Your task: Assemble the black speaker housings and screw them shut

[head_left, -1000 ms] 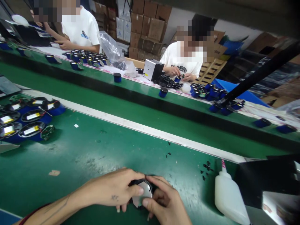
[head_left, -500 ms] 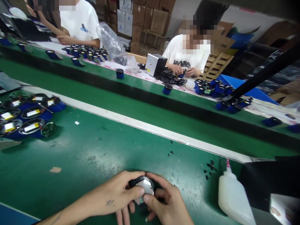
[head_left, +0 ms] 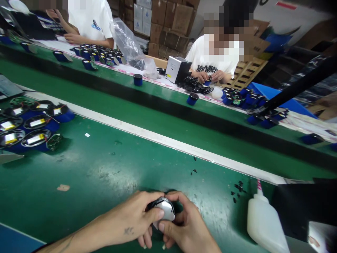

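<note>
Near the bottom middle of the head view, a round black-rimmed housing with a silvery disc face (head_left: 167,208) is held between both hands. My left hand (head_left: 142,216) grips its left side, the thumb pressing on the disc. From the right, my right hand (head_left: 185,221) closes around the rim, with its thumb at the disc's lower edge. The underside of the piece is hidden by my fingers. Left of the hands, several open blue round housings (head_left: 37,135) stand grouped, with silver-and-yellow batteries inside and a green circuit board (head_left: 54,142) hanging from one.
A white squeeze bottle (head_left: 265,221) stands at the right, near black scraps (head_left: 239,188). Beyond a white rail (head_left: 147,135) runs a green belt strip. Across it, two people in white shirts work among blue housings (head_left: 98,54) and a silver-black box (head_left: 177,69).
The camera view has shifted slightly. In my hands the silvery disc looks a little more tilted, and my fingers have moved slightly around it. Across the belt, the co-workers' hands have shifted.
</note>
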Demonstrator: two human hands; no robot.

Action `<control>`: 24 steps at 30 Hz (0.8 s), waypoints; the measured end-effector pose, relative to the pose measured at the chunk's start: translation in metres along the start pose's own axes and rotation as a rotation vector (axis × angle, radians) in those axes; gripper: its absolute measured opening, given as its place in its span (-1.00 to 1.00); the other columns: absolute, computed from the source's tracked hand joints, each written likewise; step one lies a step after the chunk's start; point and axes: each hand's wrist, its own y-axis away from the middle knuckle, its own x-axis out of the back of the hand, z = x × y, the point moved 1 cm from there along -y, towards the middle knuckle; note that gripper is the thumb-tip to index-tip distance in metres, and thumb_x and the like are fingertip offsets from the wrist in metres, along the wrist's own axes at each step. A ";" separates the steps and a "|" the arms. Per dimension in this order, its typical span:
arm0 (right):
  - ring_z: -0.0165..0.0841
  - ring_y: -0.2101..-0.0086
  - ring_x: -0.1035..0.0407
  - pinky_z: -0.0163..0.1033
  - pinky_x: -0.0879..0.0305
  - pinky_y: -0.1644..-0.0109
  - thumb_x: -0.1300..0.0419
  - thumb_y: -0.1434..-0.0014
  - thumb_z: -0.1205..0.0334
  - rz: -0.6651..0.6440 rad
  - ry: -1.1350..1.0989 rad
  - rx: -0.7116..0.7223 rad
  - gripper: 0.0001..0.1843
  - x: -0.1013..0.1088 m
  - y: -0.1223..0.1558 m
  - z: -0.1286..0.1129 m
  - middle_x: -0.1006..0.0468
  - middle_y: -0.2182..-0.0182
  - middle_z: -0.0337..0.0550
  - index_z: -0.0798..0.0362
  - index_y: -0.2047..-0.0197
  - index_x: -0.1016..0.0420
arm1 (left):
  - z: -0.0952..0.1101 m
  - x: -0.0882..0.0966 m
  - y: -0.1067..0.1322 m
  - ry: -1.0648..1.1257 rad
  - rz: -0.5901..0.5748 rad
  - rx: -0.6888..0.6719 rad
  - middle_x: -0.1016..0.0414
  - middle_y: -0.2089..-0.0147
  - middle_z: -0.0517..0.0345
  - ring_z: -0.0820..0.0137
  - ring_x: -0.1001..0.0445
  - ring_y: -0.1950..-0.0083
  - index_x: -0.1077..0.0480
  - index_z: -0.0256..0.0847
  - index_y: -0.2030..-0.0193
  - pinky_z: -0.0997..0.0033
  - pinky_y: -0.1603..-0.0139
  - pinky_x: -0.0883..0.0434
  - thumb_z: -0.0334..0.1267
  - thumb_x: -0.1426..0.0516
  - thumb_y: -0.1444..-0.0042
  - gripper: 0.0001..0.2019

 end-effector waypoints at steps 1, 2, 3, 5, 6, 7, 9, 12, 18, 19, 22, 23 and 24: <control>-0.56 0.66 -0.29 -0.48 -0.33 0.60 -0.45 0.10 -0.15 -0.005 0.007 0.002 -0.28 0.000 0.000 0.000 -0.41 0.62 -0.44 0.01 0.09 -0.15 | -0.001 -0.001 0.000 -0.015 0.004 -0.003 -0.56 0.49 0.13 0.24 -0.66 0.46 -0.28 -0.20 -0.24 0.44 0.50 -0.57 -0.18 -0.01 -0.35 -0.63; -0.57 0.66 -0.28 -0.48 -0.32 0.60 -0.45 0.08 -0.14 -0.007 0.014 0.004 -0.29 0.000 0.000 0.000 -0.41 0.61 -0.44 0.00 0.10 -0.14 | -0.002 -0.002 0.001 -0.028 0.008 -0.007 -0.58 0.47 0.09 0.22 -0.67 0.45 -0.29 -0.20 -0.23 0.41 0.48 -0.58 -0.17 0.00 -0.36 -0.64; -0.57 0.66 -0.27 -0.47 -0.31 0.59 -0.44 0.07 -0.14 -0.006 0.029 0.010 -0.31 -0.001 0.000 0.000 -0.41 0.59 -0.43 -0.01 0.11 -0.12 | -0.003 -0.003 0.001 -0.036 0.016 -0.013 -0.59 0.45 0.07 0.19 -0.67 0.44 -0.30 -0.21 -0.22 0.38 0.47 -0.59 -0.16 0.01 -0.36 -0.64; -0.56 0.65 -0.27 -0.46 -0.27 0.60 -0.41 0.03 -0.12 0.009 0.097 0.017 -0.35 -0.001 0.000 -0.001 -0.40 0.57 -0.42 -0.02 0.12 -0.11 | -0.004 -0.005 0.002 -0.039 0.039 -0.030 -0.60 0.44 0.06 0.17 -0.68 0.43 -0.30 -0.20 -0.21 0.35 0.46 -0.59 -0.13 0.03 -0.37 -0.64; -0.55 0.65 -0.28 -0.45 -0.25 0.60 -0.40 0.02 -0.09 0.025 0.152 0.018 -0.38 0.000 0.000 -0.001 -0.39 0.57 -0.42 -0.03 0.12 -0.12 | -0.003 -0.005 0.002 -0.039 0.060 -0.042 -0.60 0.42 0.06 0.18 -0.67 0.43 -0.31 -0.19 -0.20 0.36 0.47 -0.59 -0.12 0.04 -0.38 -0.64; -0.53 0.66 -0.29 -0.44 -0.23 0.60 -0.40 0.00 -0.06 0.039 0.205 0.015 -0.40 0.000 0.001 -0.003 -0.37 0.58 -0.43 -0.03 0.11 -0.12 | -0.003 -0.006 0.002 -0.041 0.080 -0.058 -0.61 0.41 0.07 0.19 -0.67 0.44 -0.31 -0.18 -0.20 0.36 0.48 -0.59 -0.12 0.05 -0.38 -0.64; -0.53 0.67 -0.29 -0.44 -0.18 0.62 -0.40 -0.01 -0.02 0.049 0.262 0.004 -0.42 0.000 0.002 -0.005 -0.36 0.58 -0.43 -0.03 0.10 -0.13 | -0.001 -0.005 0.003 -0.051 0.101 -0.081 -0.60 0.40 0.08 0.21 -0.66 0.47 -0.33 -0.17 -0.19 0.36 0.49 -0.58 -0.13 0.05 -0.38 -0.65; -0.55 0.67 -0.29 -0.43 -0.21 0.60 -0.40 0.00 -0.10 0.025 0.225 0.007 -0.38 0.000 0.002 -0.008 -0.39 0.53 -0.40 -0.03 0.11 -0.10 | -0.002 -0.006 0.006 -0.013 0.066 -0.073 -0.62 0.39 0.03 0.20 -0.67 0.42 -0.34 -0.21 -0.21 0.38 0.44 -0.58 -0.09 0.01 -0.37 -0.62; -0.56 0.66 -0.28 -0.41 -0.27 0.56 -0.37 0.02 -0.24 -0.024 0.151 0.035 -0.30 -0.001 -0.001 -0.002 -0.42 0.54 -0.42 -0.05 0.12 -0.03 | -0.018 -0.013 0.006 0.233 0.158 -0.060 -0.62 0.40 0.00 0.22 -0.66 0.40 -0.04 -0.26 -0.43 0.40 0.44 -0.59 0.19 -0.15 -0.19 -0.17; -0.55 0.65 -0.29 -0.41 -0.29 0.54 -0.37 0.01 -0.24 -0.021 0.140 0.043 -0.30 -0.001 -0.002 0.000 -0.41 0.55 -0.43 -0.05 0.12 -0.03 | -0.019 -0.013 0.006 0.250 0.163 -0.047 -0.62 0.41 -0.01 0.21 -0.66 0.41 -0.02 -0.29 -0.44 0.38 0.45 -0.59 0.25 -0.17 -0.13 -0.09; -0.50 0.63 -0.32 -0.33 -0.37 0.51 -0.33 0.05 -0.33 0.001 0.107 0.065 -0.24 -0.001 -0.005 0.005 -0.39 0.57 -0.43 -0.04 0.06 -0.08 | -0.017 -0.012 0.008 0.180 0.174 -0.004 -0.60 0.49 0.03 0.17 -0.64 0.47 -0.07 -0.33 -0.42 0.31 0.47 -0.58 0.37 -0.17 -0.02 0.01; -0.46 0.62 -0.34 -0.28 -0.40 0.51 -0.30 0.08 -0.38 0.018 0.100 0.076 -0.21 -0.001 -0.005 0.007 -0.40 0.56 -0.41 -0.03 0.04 -0.11 | -0.016 -0.009 0.008 0.123 0.193 0.011 -0.59 0.52 0.07 0.16 -0.63 0.49 -0.12 -0.30 -0.40 0.29 0.48 -0.58 0.38 -0.17 -0.01 -0.01; -0.41 0.61 -0.38 -0.22 -0.44 0.50 -0.27 0.10 -0.41 0.047 0.097 0.091 -0.19 -0.002 -0.006 0.007 -0.43 0.53 -0.35 -0.01 0.01 -0.15 | -0.014 -0.006 0.007 0.064 0.187 0.038 -0.57 0.54 0.12 0.15 -0.62 0.51 -0.17 -0.24 -0.38 0.26 0.49 -0.57 0.37 -0.17 -0.02 -0.07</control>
